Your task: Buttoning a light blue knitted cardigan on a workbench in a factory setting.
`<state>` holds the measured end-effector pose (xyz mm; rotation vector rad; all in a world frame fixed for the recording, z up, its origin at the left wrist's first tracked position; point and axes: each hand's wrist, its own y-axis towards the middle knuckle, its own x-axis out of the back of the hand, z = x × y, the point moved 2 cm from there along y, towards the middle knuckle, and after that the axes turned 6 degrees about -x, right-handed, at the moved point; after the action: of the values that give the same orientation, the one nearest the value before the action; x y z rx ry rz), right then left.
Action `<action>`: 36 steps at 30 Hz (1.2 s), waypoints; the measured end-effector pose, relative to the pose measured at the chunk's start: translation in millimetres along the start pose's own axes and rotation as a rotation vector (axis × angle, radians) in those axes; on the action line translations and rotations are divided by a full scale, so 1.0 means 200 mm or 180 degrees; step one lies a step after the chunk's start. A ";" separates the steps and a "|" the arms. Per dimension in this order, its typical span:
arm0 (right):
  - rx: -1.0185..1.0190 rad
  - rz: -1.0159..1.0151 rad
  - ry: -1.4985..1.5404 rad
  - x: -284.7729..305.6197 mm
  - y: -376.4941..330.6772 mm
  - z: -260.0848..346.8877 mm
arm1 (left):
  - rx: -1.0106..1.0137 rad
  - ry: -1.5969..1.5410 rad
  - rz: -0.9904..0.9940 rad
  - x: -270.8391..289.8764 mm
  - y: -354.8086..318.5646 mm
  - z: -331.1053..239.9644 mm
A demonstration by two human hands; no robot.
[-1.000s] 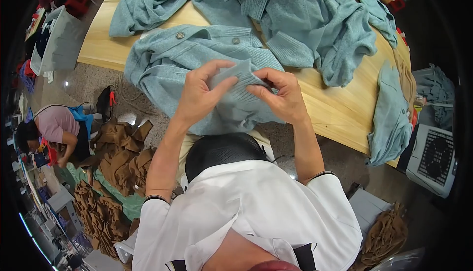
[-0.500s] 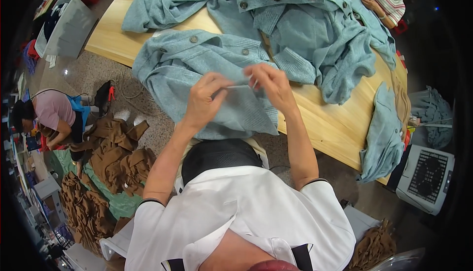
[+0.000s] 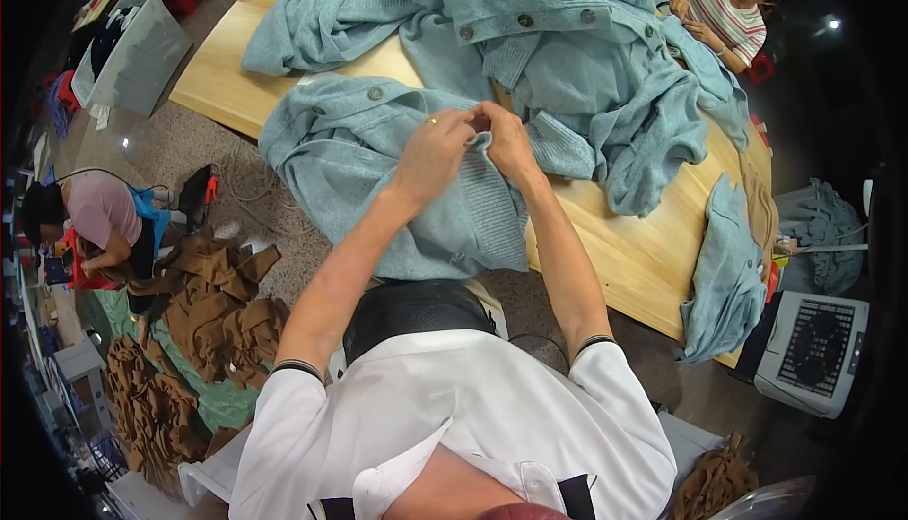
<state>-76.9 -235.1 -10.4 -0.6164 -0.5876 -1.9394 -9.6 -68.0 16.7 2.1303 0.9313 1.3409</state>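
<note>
A light blue-green knitted cardigan (image 3: 350, 165) lies partly on the table's near edge and hangs down toward my lap. My left hand (image 3: 435, 156) is closed, its thumb and fingers pinching the cardigan near its buttoned edge. Close against it, my right hand (image 3: 508, 145) is also closed on the knit beside the ribbed hem (image 3: 494, 194). The fingertips of both hands meet and cover whatever small part lies between them. A dark button (image 3: 375, 94) shows on the band to the left of my hands.
More blue-green cardigans (image 3: 567, 85) are heaped across the wooden table (image 3: 619, 255). Another cardigan (image 3: 724, 274) drapes over its right edge. A person in a striped top (image 3: 714, 9) sits at the far right. At left, a person in pink (image 3: 99, 208) bends beside brown garments (image 3: 222, 312).
My hands have come together, the left moving right and up, and now pinch the cardigan's edge. The button there is now covered. The whole view has shifted slightly.
</note>
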 end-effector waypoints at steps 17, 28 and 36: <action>-0.0748 0.0540 0.0918 0.02 0.07 -0.02 | 0.0964 -0.0792 -0.0323 -0.07 -0.03 0.02; -0.0432 -0.0248 0.0420 0.14 -0.17 0.17 | 0.1107 -0.0925 -0.0347 -0.04 -0.04 -0.09; -0.0160 -0.0365 0.0079 0.08 -0.28 0.25 | 0.1211 -0.0467 0.0023 -0.02 -0.12 -0.14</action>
<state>-126.0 -191.9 30.2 -0.6006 -0.5708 -2.0720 -42.6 -53.7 9.5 2.4743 1.1940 1.0564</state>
